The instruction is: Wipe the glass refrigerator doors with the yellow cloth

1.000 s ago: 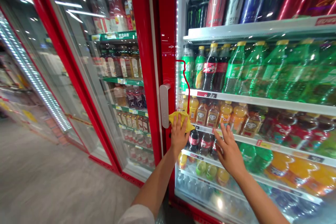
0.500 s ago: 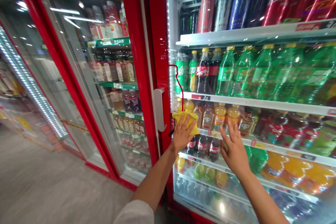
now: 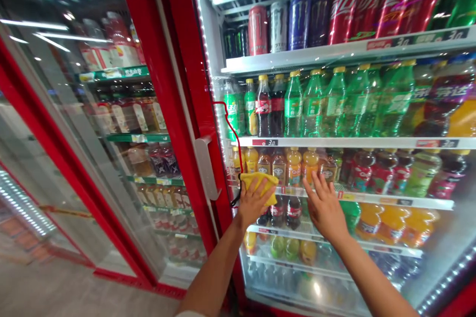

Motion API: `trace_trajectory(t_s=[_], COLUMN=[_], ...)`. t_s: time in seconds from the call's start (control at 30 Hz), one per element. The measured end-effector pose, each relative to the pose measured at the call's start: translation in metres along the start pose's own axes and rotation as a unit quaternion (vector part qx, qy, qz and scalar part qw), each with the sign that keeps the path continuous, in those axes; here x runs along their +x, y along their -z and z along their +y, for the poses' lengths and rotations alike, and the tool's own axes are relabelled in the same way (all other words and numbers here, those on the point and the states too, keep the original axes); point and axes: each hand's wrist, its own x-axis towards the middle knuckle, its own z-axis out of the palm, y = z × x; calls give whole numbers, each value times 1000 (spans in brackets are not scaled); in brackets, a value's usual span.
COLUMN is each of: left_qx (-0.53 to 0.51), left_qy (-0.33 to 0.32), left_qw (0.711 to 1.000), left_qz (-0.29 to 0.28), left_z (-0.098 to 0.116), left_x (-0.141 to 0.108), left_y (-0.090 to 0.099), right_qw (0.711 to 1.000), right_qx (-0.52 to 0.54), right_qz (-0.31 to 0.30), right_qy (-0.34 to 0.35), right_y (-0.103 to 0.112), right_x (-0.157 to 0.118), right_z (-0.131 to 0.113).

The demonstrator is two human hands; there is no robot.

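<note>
My left hand [image 3: 251, 206] lies with fingers spread on a yellow cloth [image 3: 268, 185], holding it flat against the glass door of a drinks fridge. A dark loop hangs from the cloth's left edge, close to the red door frame [image 3: 191, 77]. To the right, my right hand [image 3: 327, 210] is raised with its fingers apart and nothing in it; it is at the glass, though whether it touches is hard to tell. A thin red line [image 3: 238, 134] runs down the glass to the cloth. Left of the cloth is the grey door handle [image 3: 207, 168].
Behind the glass, shelves hold cans [image 3: 299, 21], green bottles [image 3: 334, 101] and orange drink bottles [image 3: 390, 225]. Another red-framed glass door with stocked shelves [image 3: 139, 137] stands to the left. Grey floor [image 3: 111, 299] shows at lower left.
The view has turned right, so the fridge appears further left and more of its right side shows. My left hand and the cloth are slightly lower on the glass. The right hand stays spread.
</note>
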Motion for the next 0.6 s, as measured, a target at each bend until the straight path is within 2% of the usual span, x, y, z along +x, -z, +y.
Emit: trace_trajectory(t_s=[0.07, 0.13, 0.2, 0.27, 0.3, 0.37, 0.47, 0.5, 0.53, 0.6], left_qx=[3, 11, 16, 12, 9, -1, -15, -17, -18, -25], left_qy=[-2, 59, 140, 179, 163, 63, -108, -131, -122, -53], left_qw=[1000, 998, 990, 983, 986, 998, 993, 990, 991, 997], left_qz=[-4, 6, 24, 36, 31, 3, -47, -55, -55, -40], left_z=[-11, -18, -13, 1, 10, 23, 20, 14, 7, -4], left_x=[-18, -15, 6, 35, 46, 55, 39, 31, 25, 24], left_y=[-1, 3, 9, 13, 14, 14, 11, 11, 11, 14], right_qw=[1000, 1000, 1000, 1000, 1000, 1000, 999, 999, 998, 995], right_qx=[1, 4, 4, 0, -2, -6, -25, -36, -50, -78], right_qz=[-9, -11, -7, -1, 0, -4, -26, -36, -47, -66], right_qy=[10, 12, 2, -14, -21, -29, -11, 0, 8, 14], right_y=[0, 0, -1, -3, -4, -4, -1, 2, 5, 13], right_x=[-2, -3, -3, -1, 0, 0, -3, -6, -8, -11], right_z=[3, 5, 3, -4, -7, -10, -1, 5, 12, 25])
